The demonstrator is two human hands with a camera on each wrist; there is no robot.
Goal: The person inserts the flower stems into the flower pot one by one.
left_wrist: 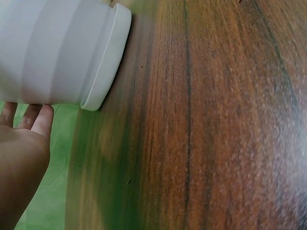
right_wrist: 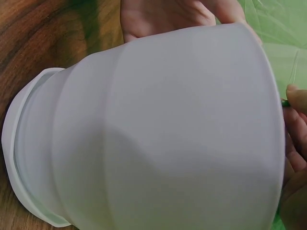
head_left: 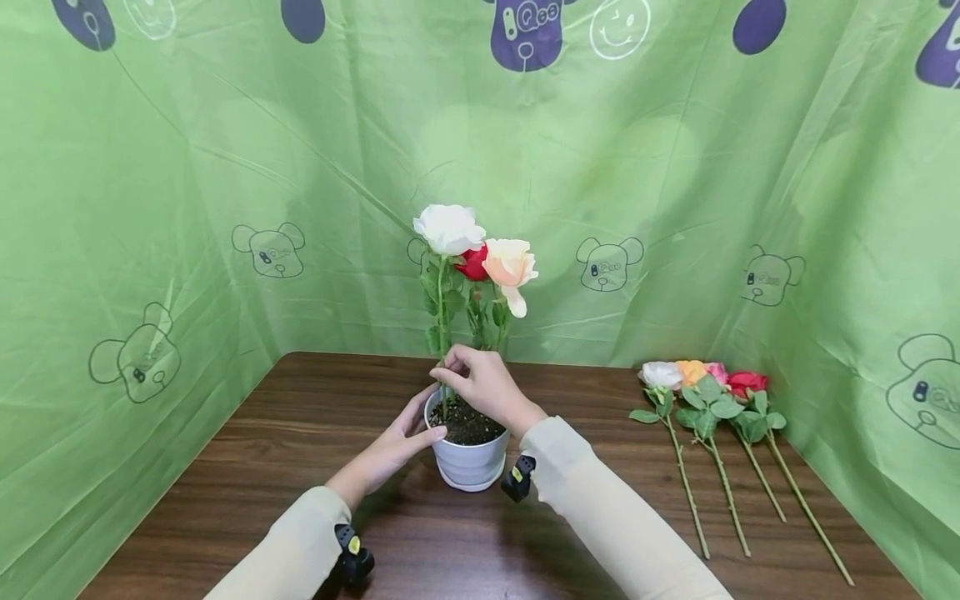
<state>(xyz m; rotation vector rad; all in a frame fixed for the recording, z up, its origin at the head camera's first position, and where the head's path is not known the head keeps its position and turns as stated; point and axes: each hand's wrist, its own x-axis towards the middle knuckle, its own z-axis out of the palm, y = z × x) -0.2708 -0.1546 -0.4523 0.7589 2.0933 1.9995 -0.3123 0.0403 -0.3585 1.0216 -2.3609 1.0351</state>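
A white flower pot [head_left: 471, 463] of dark soil [head_left: 474, 427] stands upright on its saucer [head_left: 471, 486]. My left hand [head_left: 392, 443] holds the pot's left side, thumb at the rim; in the left wrist view its fingers [left_wrist: 44, 122] touch the wall. Above the soil, my right hand [head_left: 486, 385] pinches the green stem [head_left: 442, 308] of a white rose [head_left: 448, 230]. The right wrist view shows a bit of stem [right_wrist: 285, 103] between thumb and finger. Behind the hand rise a red rose [head_left: 472, 263] and a peach rose [head_left: 510, 265]; their stem bases are hidden.
On the right of the wooden table [head_left: 337, 417] lie several cut roses: a white one [head_left: 662, 374], an orange one [head_left: 692, 372], a pink one [head_left: 717, 372] and a red one [head_left: 747, 383]. A green curtain [head_left: 360, 125] hangs behind and at both sides.
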